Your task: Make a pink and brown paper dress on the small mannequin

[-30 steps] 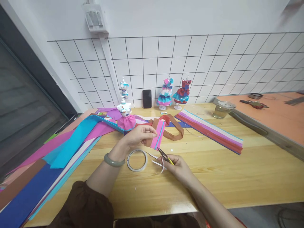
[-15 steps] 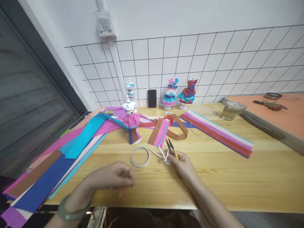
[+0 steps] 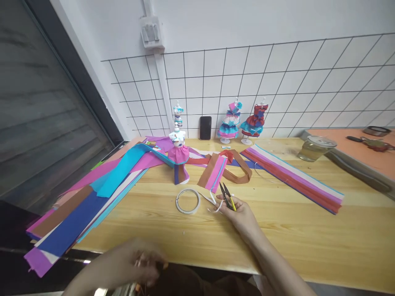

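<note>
My right hand (image 3: 242,213) is closed around small thread snips (image 3: 227,196) with dark blades and a yellow handle. Their tips point up and away from me. By its fingertips a thin white strip (image 3: 212,197) curls on the tabletop, running toward a roll of narrow white tape (image 3: 188,201). Just beyond the blades lie brown, pink and blue crepe paper strips (image 3: 213,172). My left hand (image 3: 135,263) hangs at the table's front edge, smeared by motion. A hint of orange shows by its curled fingers, but I cannot make out a held thing.
A small dress form (image 3: 178,150) in a pink skirt stands mid-table, another behind it. Two dressed forms (image 3: 230,123) and a phone (image 3: 205,128) stand by the wall. Long crepe strips (image 3: 74,222) cover the left side; a striped stack (image 3: 296,179) and lidded cup (image 3: 316,149) are right.
My left hand has drawn back from the tabletop toward me and down to the front edge, along with an orange scrap seen below it earlier. My right hand keeps the snips; the view has shifted.
</note>
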A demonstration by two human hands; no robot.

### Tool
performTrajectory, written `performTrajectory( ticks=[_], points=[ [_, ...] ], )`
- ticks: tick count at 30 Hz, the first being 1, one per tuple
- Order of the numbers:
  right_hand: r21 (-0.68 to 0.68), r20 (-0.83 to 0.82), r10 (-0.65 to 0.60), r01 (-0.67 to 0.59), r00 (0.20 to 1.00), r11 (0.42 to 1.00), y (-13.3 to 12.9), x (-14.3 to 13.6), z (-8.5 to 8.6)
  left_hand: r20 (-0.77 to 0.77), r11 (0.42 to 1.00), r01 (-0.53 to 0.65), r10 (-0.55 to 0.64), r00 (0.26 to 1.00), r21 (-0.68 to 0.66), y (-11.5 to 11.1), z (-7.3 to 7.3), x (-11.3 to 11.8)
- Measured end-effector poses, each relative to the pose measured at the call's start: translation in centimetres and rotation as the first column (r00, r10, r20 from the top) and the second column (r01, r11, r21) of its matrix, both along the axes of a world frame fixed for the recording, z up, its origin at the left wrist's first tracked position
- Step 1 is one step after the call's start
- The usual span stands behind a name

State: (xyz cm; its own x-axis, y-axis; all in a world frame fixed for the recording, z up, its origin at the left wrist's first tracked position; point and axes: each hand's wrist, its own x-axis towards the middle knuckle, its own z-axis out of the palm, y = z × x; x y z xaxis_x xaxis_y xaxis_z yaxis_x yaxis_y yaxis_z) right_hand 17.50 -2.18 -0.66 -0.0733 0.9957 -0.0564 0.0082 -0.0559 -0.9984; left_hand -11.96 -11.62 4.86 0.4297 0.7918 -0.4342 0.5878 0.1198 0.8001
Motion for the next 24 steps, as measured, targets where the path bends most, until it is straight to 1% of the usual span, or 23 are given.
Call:
performTrajectory(
  ticks=[1, 3, 4, 5, 8, 10, 14, 17, 19, 21, 24],
  points=[
    [0.016, 0.023, 0.003, -0.003, 1.0, 1.0, -0.1, 0.0, 0.2, 0.024, 0.999, -0.017, 0.016, 1.0, 0.031, 1.4, 0.4, 1.5],
    [0.047, 0.075, 0.001, -0.004, 0.997, 0.999, -0.2, 0.0, 0.6, 0.086, 0.983, -0.096, 0.083, 0.993, 0.159, 4.4, 0.6, 4.5],
    [0.063, 0.095, -0.006, 0.0, 0.995, 0.998, -0.3, -0.1, 0.7, 0.137, 0.958, -0.176, 0.148, 0.979, 0.225, 5.9, 0.5, 5.8],
    [0.078, 0.108, -0.017, 0.009, 0.994, 0.997, -0.4, -0.1, 0.9, 0.192, 0.937, -0.237, 0.191, 0.963, 0.257, 7.2, 0.2, 7.0],
    [0.126, 0.112, -0.042, 0.028, 0.993, 0.992, -0.6, -0.4, 1.0, 0.298, 0.922, -0.3, 0.222, 0.928, 0.247, 10.2, -1.2, 9.8],
    [0.151, 0.112, -0.038, 0.021, 0.993, 0.988, -0.6, -0.5, 0.9, 0.301, 0.926, -0.302, 0.228, 0.926, 0.225, 11.4, -1.9, 11.0],
    [0.172, 0.114, -0.028, 0.008, 0.993, 0.985, -0.5, -0.8, 0.4, 0.35, 0.942, -0.288, 0.214, 0.912, 0.174, 12.4, -2.6, 12.2],
    [0.13, 0.101, -0.039, 0.026, 0.994, 0.991, -0.3, -0.7, 0.4, 0.402, 0.941, -0.301, 0.218, 0.889, 0.155, 12.4, -2.7, 12.3],
    [0.094, 0.061, -0.043, 0.037, 0.997, 0.995, -0.2, -0.6, 0.6, 0.418, 0.923, -0.333, 0.229, 0.879, 0.195, 12.1, -2.8, 12.3],
    [0.046, -0.019, -0.043, 0.044, 0.999, 0.998, -0.1, -0.4, 0.8, 0.424, 0.902, -0.352, 0.225, 0.877, 0.251, 11.5, -3.0, 12.3],
    [-0.104, -0.157, -0.084, 0.068, 0.984, 0.992, -0.1, -0.1, 0.8, 0.439, 0.872, -0.352, 0.184, 0.88, 0.34, 10.6, -3.1, 12.3]
  ],
)
